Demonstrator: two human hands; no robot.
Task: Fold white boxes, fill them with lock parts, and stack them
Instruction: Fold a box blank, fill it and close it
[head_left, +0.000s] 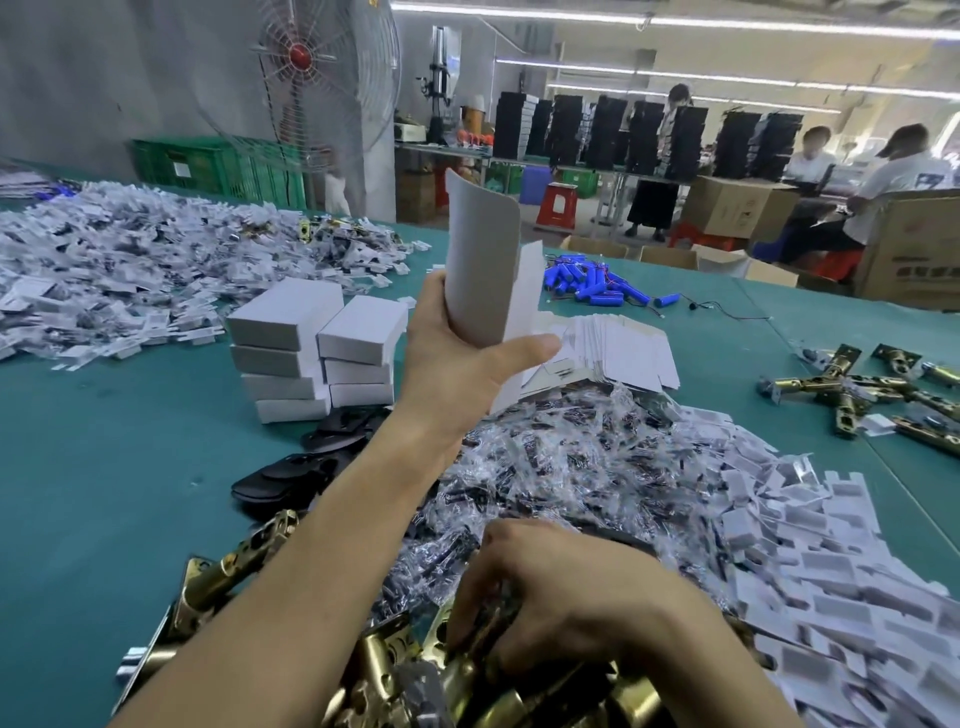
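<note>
My left hand (457, 358) is raised over the middle of the table and grips a white box (483, 265) that stands upright with its top flap open. Down at the near edge, my right hand (550, 597) has its fingers curled into a heap of brass latch parts (395, 675); which part it holds is hidden. Two stacks of closed white boxes (317, 353) stand to the left of the raised hand. A fanned pile of flat box blanks (618, 348) lies just right of it. Small bagged parts (571, 452) cover the table between my hands.
The green table (104, 493) carries black plates (306, 457), more brass latches (862, 389) at the right, blue batteries (597, 283), white card inserts (831, 597) and a big heap of bagged paper items (130, 260) at the far left. A fan (301, 78) and seated people stand beyond.
</note>
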